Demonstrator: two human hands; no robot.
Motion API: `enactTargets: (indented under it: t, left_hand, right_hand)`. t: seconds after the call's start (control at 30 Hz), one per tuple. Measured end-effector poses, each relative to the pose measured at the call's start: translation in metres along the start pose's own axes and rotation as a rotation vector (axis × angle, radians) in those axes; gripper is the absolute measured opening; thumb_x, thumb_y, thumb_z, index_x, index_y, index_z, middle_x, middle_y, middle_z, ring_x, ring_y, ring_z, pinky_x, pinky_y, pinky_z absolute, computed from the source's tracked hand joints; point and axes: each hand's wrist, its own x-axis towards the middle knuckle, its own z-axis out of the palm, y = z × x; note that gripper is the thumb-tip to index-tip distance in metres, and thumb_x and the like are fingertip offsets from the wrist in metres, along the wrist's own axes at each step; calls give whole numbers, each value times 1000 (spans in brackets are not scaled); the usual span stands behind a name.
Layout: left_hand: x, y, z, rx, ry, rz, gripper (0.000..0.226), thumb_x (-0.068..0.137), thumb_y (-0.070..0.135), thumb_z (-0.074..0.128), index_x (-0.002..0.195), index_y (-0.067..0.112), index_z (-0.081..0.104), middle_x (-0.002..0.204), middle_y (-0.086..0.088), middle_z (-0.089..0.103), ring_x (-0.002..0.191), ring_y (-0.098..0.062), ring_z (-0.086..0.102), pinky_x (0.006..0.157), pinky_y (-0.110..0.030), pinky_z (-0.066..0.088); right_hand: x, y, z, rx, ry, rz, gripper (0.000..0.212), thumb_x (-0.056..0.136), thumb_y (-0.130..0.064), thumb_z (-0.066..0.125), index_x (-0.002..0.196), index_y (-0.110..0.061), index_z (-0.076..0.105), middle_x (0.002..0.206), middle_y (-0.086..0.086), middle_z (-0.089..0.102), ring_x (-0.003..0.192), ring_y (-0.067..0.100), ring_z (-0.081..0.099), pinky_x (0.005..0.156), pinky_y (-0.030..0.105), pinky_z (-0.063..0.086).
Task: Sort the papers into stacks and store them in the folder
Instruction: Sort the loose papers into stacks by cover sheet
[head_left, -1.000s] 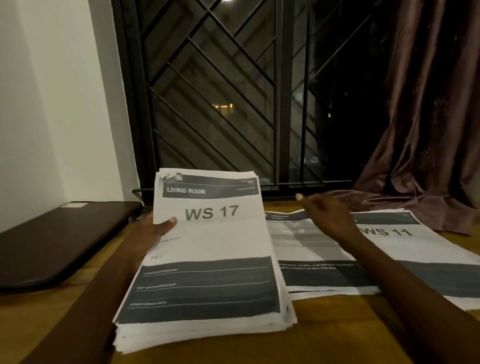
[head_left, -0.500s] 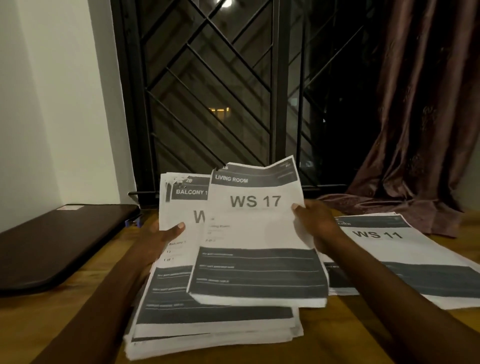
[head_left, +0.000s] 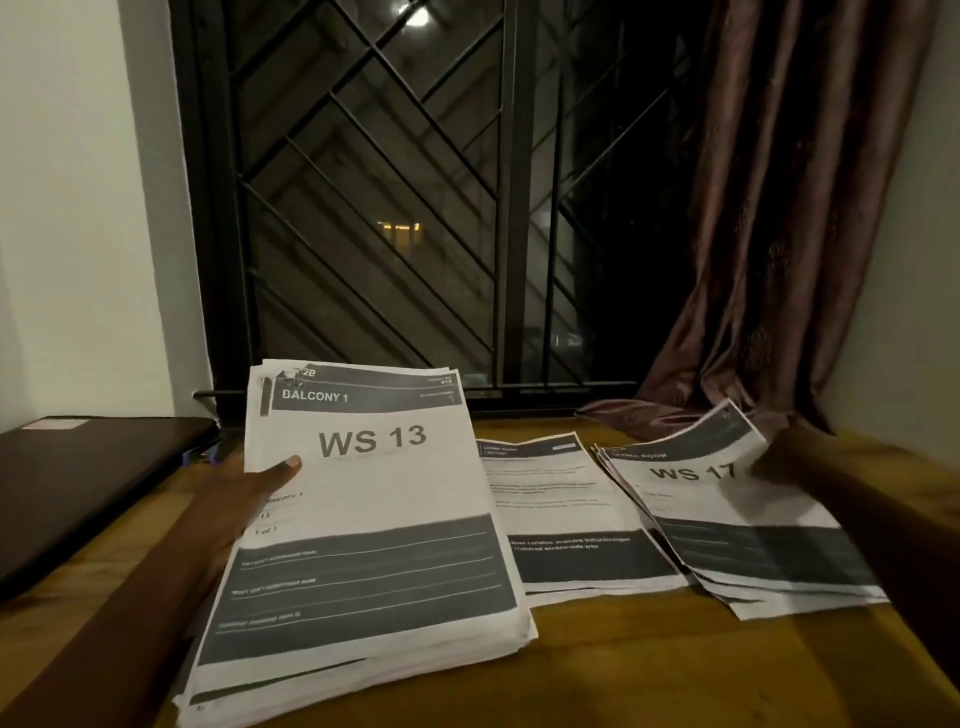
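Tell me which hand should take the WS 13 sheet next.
Right, likely: the left hand grips the stack under the WS 13 sheet; the right hand is only at the WS 17 sheet.

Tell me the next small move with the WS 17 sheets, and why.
Probably lay the WS 17 sheets flat on the pile beneath and free the right hand: their far corner curls up beside that blurred hand, while the left hand grips the WS 13 stack, next to sort.
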Motion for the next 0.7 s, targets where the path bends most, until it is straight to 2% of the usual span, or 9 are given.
enactTargets:
  t: [0.07, 0.13, 0.2, 0.3, 0.33, 0.4, 0.47, 0.53, 0.7]
  left_hand:
    - [-1, 2, 4, -31, -23, -31, 39, 96, 2, 53, 135, 3, 48, 125, -9, 54, 51, 11, 62, 45, -2, 42]
    - [-1, 0, -1, -2, -35, -5, 33, 95, 4, 55, 128, 10, 51, 122, -8, 58, 51, 11, 62, 43, -3, 43]
    - [1, -2, -6, 55, -55, 13, 27, 94, 7, 58, 120, 13, 54, 106, -6, 68, 56, 4, 67, 49, -14, 50]
    - [1, -1, -11, 26, -87, 2, 19, 90, 12, 64, 108, 17, 62, 86, 9, 76, 68, -3, 72, 58, -20, 54]
    - [1, 1, -12, 32, -90, -6, 21, 85, 17, 69, 106, 19, 64, 90, 7, 77, 74, -8, 74, 61, -23, 56]
    - [4, 1, -13, 12, -98, -28, 26, 79, 22, 73, 104, 23, 66, 102, -1, 76, 82, -17, 75, 70, -31, 57]
    - [2, 3, -11, 4, -108, -14, 17, 89, 13, 65, 103, 23, 65, 92, 3, 77, 75, -13, 74, 61, -27, 58]
    - [0, 3, -10, -8, -107, -16, 18, 93, 10, 60, 106, 22, 63, 93, 2, 76, 74, -14, 74, 57, -25, 59]
    - [-3, 6, -12, -34, -167, -32, 28, 91, 18, 61, 119, 15, 62, 110, -8, 74, 89, -23, 74, 61, -28, 59]
  right_hand:
    - [-6, -4, 17, -54, 78, -24, 81, 62, -61, 58, 133, -21, 50, 134, 13, 49, 122, 35, 46, 105, 52, 35]
    - [-29, -18, 29, 31, 97, -128, 69, 77, -58, 58, 131, -16, 48, 135, 14, 48, 121, 35, 47, 104, 51, 37]
    - [-72, -40, 24, 140, 62, -219, 59, 81, -53, 60, 124, -13, 53, 128, 15, 56, 111, 33, 55, 94, 46, 46]
    - [-99, -69, 21, 313, 134, -323, 31, 88, -39, 59, 100, -10, 60, 98, 15, 66, 89, 32, 61, 72, 33, 47]
    - [-118, -88, 12, 390, 129, -400, 23, 92, -35, 57, 88, -13, 61, 85, 12, 65, 81, 30, 61, 66, 29, 44]
    - [-161, -134, -6, 610, -28, -550, 33, 95, -38, 53, 73, -14, 61, 71, 10, 62, 73, 25, 60, 61, 26, 42]
    - [-204, -177, -19, 819, -305, -614, 35, 91, -46, 55, 89, -12, 63, 83, 10, 66, 77, 21, 64, 65, 27, 50]
    - [-229, -209, -14, 838, -497, -602, 34, 84, -49, 63, 99, -19, 58, 93, 1, 66, 83, 17, 65, 63, 25, 52]
    - [-242, -241, 7, 933, -363, -510, 30, 79, -29, 76, 100, -20, 56, 104, -2, 64, 91, 15, 60, 66, 23, 45]
